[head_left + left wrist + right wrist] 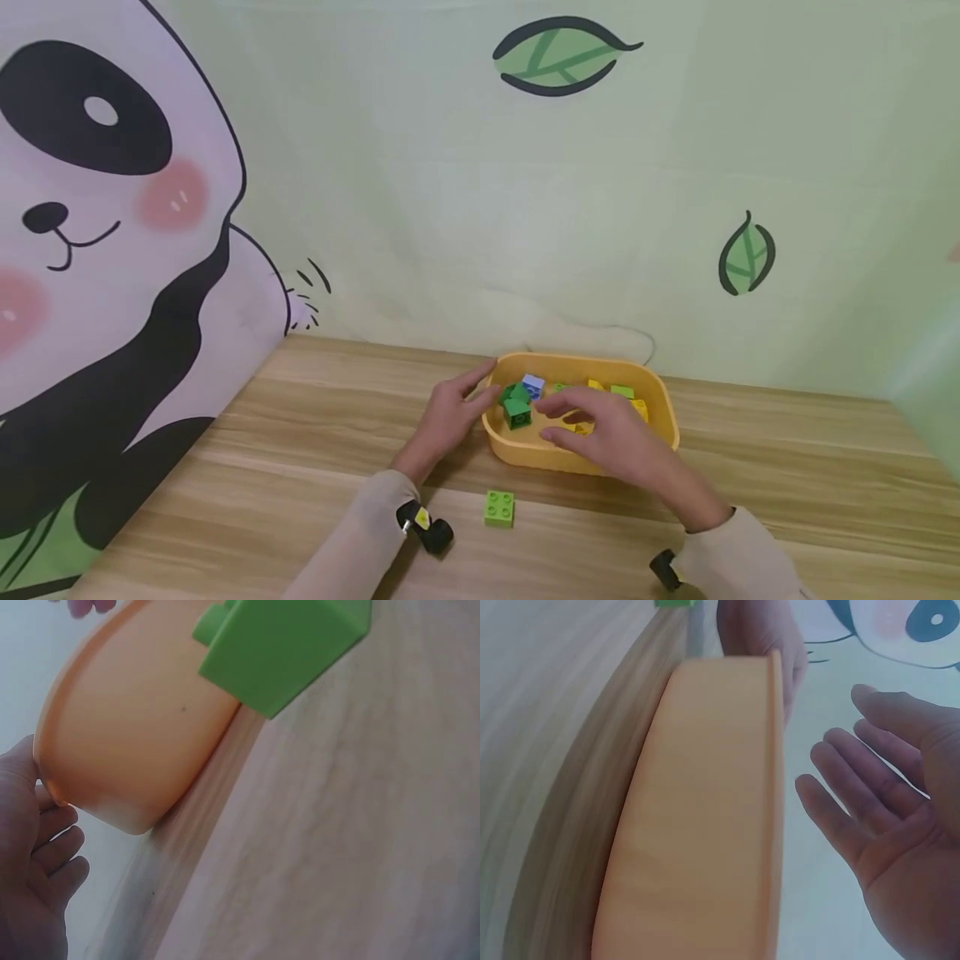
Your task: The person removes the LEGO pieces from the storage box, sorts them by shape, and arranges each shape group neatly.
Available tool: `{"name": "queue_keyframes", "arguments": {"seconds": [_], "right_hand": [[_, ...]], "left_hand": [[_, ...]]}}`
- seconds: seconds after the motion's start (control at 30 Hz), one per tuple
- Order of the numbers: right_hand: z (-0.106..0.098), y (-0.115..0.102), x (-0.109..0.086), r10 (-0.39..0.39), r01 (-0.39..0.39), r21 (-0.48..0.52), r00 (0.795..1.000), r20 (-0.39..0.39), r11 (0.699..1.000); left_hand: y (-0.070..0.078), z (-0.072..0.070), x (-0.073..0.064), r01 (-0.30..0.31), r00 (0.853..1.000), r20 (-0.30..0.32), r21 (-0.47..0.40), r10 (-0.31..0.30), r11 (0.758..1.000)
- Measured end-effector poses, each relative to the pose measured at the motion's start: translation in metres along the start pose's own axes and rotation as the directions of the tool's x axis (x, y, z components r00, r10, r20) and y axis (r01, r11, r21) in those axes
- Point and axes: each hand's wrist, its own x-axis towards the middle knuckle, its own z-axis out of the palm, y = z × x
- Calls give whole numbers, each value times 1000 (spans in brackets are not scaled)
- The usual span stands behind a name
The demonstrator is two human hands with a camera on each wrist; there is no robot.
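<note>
A yellow-orange plastic bin (525, 452) sits on the wooden table with several toy building blocks inside. At its left end my left hand (447, 414) holds the rim, thumb on the edge and index finger around the outside, as the left wrist view shows from below. My right hand (618, 429) hovers above the bin, fingers apart and loosely bent; in the right wrist view this hand (900, 817) has nothing in it. Nearest its fingertips are a dark green block (517, 413) and a blue block (533, 385). Yellow blocks (639, 408) lie partly hidden beneath it.
One light green block (499, 509) lies on the table (585, 550) in front of the bin, between the forearms. Behind the bin rises a pale green backdrop (420, 208) with a panda and leaves printed on it. A thin cord (615, 327) runs along it.
</note>
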Motion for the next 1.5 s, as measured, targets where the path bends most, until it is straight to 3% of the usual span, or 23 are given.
{"name": "queue_keyframes", "arguments": {"seconds": [0.5,0.97,1.5], "right_hand": [[-14,37,1,43,-52,-122,996,-79,991],[-14,64,-1,8,-44,-243,989,-147,969],[-11,65,3,105,-121,-332,992,-66,936]], "left_hand": [[1,1,0,17,1000,-3,-15,-17,1000],[1,1,-1,39,999,-1,-21,-39,999],[3,1,-2,38,999,-5,-24,-38,999]]}}
